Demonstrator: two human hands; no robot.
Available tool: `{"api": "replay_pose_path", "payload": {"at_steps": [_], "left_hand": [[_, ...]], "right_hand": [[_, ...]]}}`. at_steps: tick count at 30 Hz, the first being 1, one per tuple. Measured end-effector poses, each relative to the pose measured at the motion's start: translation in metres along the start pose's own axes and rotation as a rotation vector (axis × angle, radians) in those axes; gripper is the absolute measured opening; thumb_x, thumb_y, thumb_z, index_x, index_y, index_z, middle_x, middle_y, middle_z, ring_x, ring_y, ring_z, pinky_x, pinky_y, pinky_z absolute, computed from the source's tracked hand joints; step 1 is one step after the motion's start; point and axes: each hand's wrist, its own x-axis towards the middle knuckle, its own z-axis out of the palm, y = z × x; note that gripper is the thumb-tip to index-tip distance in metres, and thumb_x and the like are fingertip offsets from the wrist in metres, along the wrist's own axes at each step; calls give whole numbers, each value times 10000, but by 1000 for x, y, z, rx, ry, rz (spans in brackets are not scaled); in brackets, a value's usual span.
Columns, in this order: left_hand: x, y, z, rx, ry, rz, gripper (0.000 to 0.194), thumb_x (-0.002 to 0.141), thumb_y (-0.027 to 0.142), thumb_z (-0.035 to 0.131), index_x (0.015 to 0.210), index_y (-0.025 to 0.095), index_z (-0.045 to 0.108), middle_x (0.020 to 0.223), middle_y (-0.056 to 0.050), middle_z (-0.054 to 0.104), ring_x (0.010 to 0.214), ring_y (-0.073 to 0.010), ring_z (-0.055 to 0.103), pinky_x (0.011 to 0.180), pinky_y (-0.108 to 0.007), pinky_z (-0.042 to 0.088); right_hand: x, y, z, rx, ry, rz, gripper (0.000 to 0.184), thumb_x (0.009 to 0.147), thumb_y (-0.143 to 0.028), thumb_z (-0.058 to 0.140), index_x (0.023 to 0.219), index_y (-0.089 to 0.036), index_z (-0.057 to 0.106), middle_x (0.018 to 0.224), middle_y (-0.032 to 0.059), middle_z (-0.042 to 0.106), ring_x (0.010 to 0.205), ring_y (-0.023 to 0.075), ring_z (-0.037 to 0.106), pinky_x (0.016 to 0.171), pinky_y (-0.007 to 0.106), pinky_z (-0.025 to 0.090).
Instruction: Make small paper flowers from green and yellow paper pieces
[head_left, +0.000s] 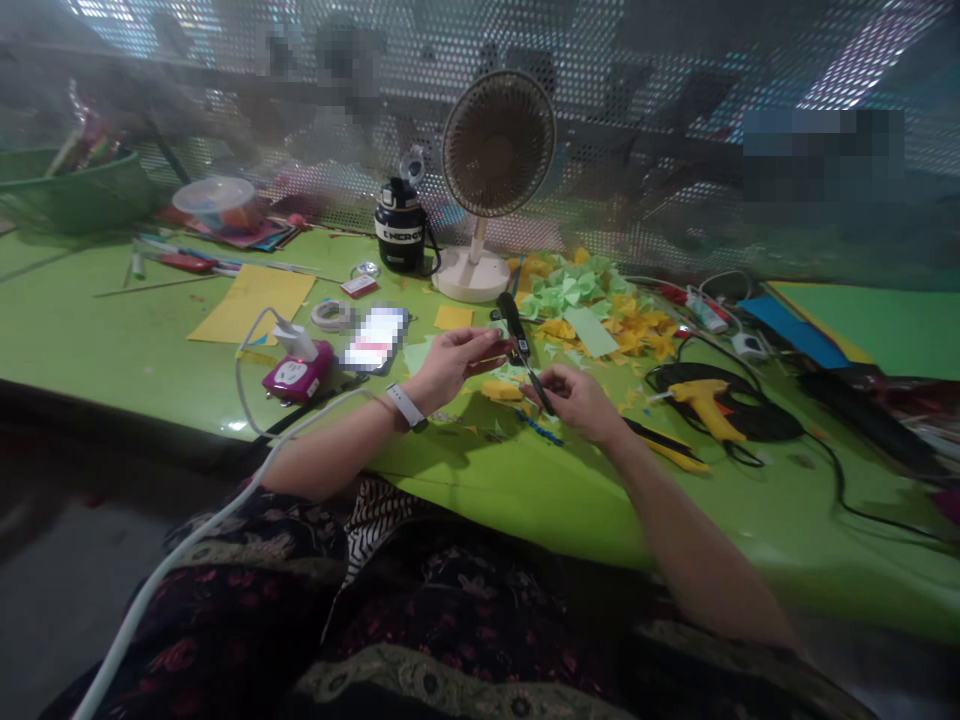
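In front of the fan point(491, 160), the right hand point(576, 402) grips a slim dark tool point(538, 390), its tip near the left hand point(454, 365) — whether that pinches anything, I cannot tell. A slip might nick fingers; the fan, if running, might scatter the paper pieces point(574, 290) beside it.

A slim dark tool point(541, 392) juts into the gap between left hand point(454, 362) and right hand point(577, 400). The green surface's point(555, 505) near edge offers passage; desk fan point(499, 150) and black bottle point(400, 225) block the back, the yellow glue gun point(703, 405) the right, the white cable point(195, 538) the left.
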Motion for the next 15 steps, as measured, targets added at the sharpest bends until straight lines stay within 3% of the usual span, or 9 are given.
{"api": "replay_pose_path", "payload": {"at_steps": [15], "left_hand": [[1,0,-3,130,-47,-15,262,741,340,819,816,137,671,898,-92,767,961,-213,731,951,-417,520]], "right_hand": [[1,-1,-4,-10,4,10,562,570,-692,813,681,-208,548,590,-34,520,527,111,445,486,263,333]]}}
